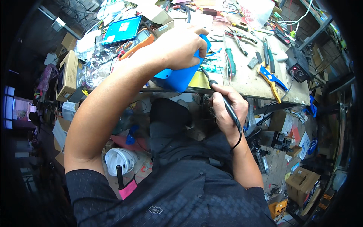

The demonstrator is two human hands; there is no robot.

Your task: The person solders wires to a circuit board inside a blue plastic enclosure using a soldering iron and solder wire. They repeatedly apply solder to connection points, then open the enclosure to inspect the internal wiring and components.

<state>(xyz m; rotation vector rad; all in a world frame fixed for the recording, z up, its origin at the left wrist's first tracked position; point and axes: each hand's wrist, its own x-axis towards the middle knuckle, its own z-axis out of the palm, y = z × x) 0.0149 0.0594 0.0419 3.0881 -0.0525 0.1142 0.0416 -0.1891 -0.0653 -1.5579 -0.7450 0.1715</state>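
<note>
My left hand is wrapped over a blue plastic housing tilted at the bench's near edge. Between the fingers of my right hand is a soldering iron, held like a pen, its cable running down past my wrist. The iron's tip points up and left, close to a green circuit board beside the housing; whether it touches anything I cannot tell. Under the board lies a yellow surface. A green-handled screwdriver rests just right of the board, with thin wires near it.
Farther right are blue-and-yellow wire strippers, green-handled pliers and a black soldering station. An orange multimeter and a blue lid lie to the left. A white bucket stands below, and cardboard boxes crowd the floor.
</note>
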